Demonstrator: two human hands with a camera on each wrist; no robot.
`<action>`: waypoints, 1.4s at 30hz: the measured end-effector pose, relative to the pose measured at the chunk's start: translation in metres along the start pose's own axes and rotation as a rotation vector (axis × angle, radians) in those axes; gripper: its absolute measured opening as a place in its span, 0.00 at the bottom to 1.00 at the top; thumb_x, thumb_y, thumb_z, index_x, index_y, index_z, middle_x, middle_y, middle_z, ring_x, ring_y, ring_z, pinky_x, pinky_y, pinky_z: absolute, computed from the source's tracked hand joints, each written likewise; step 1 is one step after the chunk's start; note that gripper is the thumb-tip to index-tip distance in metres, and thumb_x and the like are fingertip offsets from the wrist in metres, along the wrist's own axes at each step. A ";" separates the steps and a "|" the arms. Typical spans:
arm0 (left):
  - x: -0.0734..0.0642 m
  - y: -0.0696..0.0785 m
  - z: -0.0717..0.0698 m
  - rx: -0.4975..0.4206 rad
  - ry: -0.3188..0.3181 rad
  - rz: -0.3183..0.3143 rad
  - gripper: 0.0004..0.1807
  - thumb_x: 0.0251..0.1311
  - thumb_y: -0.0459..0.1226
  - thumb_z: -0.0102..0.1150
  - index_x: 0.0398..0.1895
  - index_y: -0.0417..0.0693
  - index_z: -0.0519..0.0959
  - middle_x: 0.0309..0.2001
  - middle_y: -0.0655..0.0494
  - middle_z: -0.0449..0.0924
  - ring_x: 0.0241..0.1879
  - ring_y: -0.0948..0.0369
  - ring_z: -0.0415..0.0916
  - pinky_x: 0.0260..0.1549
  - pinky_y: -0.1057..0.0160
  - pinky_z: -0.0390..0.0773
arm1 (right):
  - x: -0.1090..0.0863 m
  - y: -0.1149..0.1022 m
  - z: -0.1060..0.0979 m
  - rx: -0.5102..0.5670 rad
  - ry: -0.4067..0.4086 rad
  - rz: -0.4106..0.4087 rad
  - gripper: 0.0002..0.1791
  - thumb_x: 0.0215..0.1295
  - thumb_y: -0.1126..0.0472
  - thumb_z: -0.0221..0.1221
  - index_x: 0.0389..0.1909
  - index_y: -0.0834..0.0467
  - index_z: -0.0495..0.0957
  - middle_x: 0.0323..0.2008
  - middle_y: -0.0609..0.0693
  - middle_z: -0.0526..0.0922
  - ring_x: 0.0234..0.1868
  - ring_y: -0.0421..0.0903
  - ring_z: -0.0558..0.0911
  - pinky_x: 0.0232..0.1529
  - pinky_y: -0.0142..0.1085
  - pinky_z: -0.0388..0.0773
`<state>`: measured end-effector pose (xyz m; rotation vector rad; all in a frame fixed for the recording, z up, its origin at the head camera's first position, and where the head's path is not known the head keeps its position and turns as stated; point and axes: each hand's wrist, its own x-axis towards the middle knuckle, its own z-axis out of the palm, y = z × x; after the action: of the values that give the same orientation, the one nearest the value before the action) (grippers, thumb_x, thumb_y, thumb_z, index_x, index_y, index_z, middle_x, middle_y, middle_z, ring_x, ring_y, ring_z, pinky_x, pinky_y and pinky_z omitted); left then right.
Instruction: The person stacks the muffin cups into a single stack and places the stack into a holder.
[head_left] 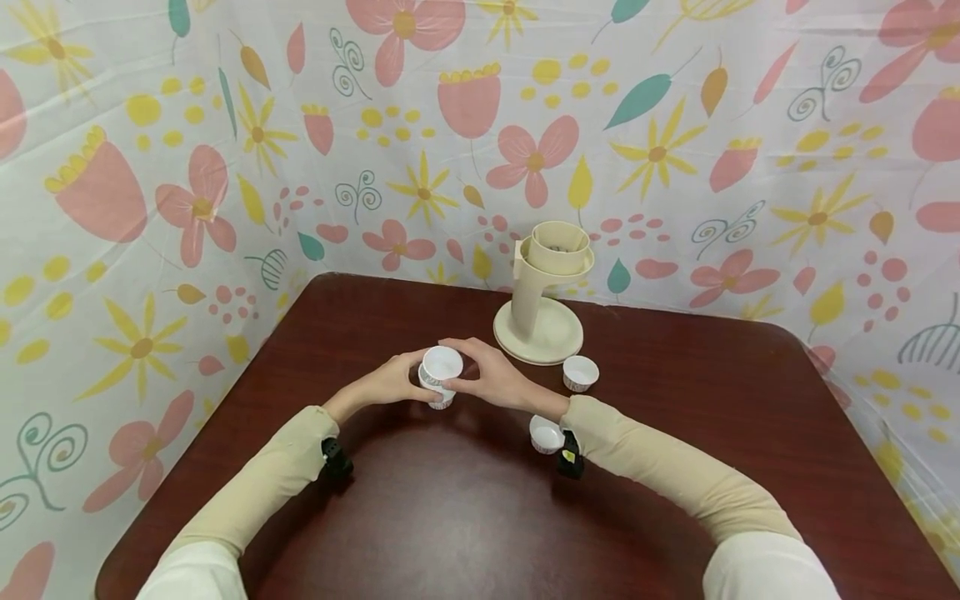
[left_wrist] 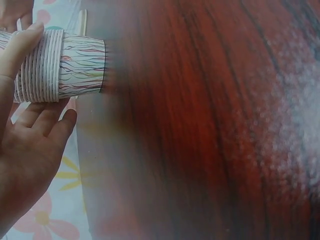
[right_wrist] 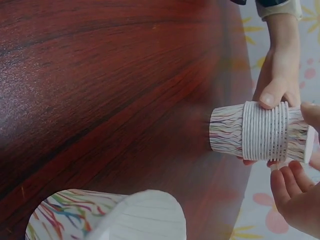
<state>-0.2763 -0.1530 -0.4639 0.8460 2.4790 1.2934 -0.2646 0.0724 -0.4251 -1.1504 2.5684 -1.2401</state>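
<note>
Above the table, a stack of white paper cups [right_wrist: 265,131] with thin coloured wavy lines stands upright, its rims packed close together. My left hand [head_left: 390,381] grips this stack, thumb on one side and fingers on the other, as the left wrist view also shows. At the top, my right hand [head_left: 491,375] holds the uppermost paper cup [head_left: 442,364] between thumb and fingers. That cup sticks up beyond the packed rims, its lower part inside the stack. Beneath my right wrist is a loose paper cup [head_left: 546,435], partly hidden by the sleeve and wrist camera.
Behind my right hand stands a cream stand [head_left: 528,296] with a round base and a ring bearing a cylinder. Another paper cup [head_left: 581,373] sits upright in front of it. The dark red wooden table [head_left: 450,533] meets a flower-patterned cloth [head_left: 660,208] at the back and sides.
</note>
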 end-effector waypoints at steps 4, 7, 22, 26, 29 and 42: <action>-0.001 0.000 -0.001 -0.016 -0.015 0.004 0.37 0.52 0.35 0.72 0.66 0.43 0.67 0.56 0.47 0.78 0.55 0.55 0.74 0.53 0.55 0.72 | 0.000 -0.001 0.002 -0.014 -0.016 0.011 0.35 0.58 0.61 0.68 0.65 0.63 0.68 0.47 0.58 0.74 0.46 0.49 0.79 0.47 0.34 0.80; -0.001 0.001 -0.002 -0.031 -0.019 -0.002 0.36 0.50 0.37 0.73 0.64 0.46 0.68 0.54 0.50 0.79 0.52 0.58 0.74 0.52 0.57 0.72 | -0.001 -0.003 0.002 -0.029 -0.031 0.016 0.33 0.59 0.61 0.67 0.65 0.63 0.69 0.45 0.58 0.74 0.46 0.49 0.78 0.48 0.38 0.80; 0.001 0.001 -0.006 -0.012 -0.043 0.020 0.29 0.52 0.41 0.72 0.58 0.55 0.72 0.49 0.56 0.79 0.48 0.60 0.75 0.48 0.58 0.73 | 0.003 0.001 0.001 -0.218 -0.044 0.006 0.25 0.61 0.55 0.65 0.58 0.58 0.75 0.41 0.53 0.78 0.44 0.48 0.76 0.43 0.39 0.80; 0.000 0.003 -0.007 0.027 -0.036 0.010 0.32 0.52 0.43 0.72 0.60 0.56 0.69 0.51 0.57 0.78 0.49 0.60 0.75 0.48 0.57 0.73 | 0.003 0.001 0.000 -0.233 -0.054 0.016 0.25 0.62 0.54 0.65 0.58 0.58 0.75 0.41 0.53 0.79 0.44 0.48 0.76 0.43 0.38 0.79; -0.001 0.005 -0.008 0.042 -0.034 -0.003 0.35 0.52 0.45 0.72 0.62 0.58 0.66 0.53 0.57 0.76 0.49 0.60 0.74 0.47 0.57 0.73 | 0.003 0.001 0.000 -0.227 -0.065 0.026 0.26 0.62 0.54 0.65 0.59 0.58 0.74 0.42 0.54 0.79 0.45 0.50 0.77 0.43 0.39 0.79; -0.006 0.016 -0.014 -0.027 -0.002 0.005 0.34 0.53 0.39 0.71 0.62 0.50 0.65 0.60 0.49 0.75 0.62 0.54 0.72 0.58 0.46 0.69 | 0.001 0.004 0.002 -0.188 -0.061 0.019 0.26 0.62 0.55 0.65 0.60 0.57 0.73 0.42 0.55 0.80 0.46 0.50 0.77 0.45 0.43 0.80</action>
<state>-0.2716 -0.1585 -0.4435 0.8474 2.4533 1.3238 -0.2672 0.0719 -0.4293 -1.1719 2.6904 -0.9604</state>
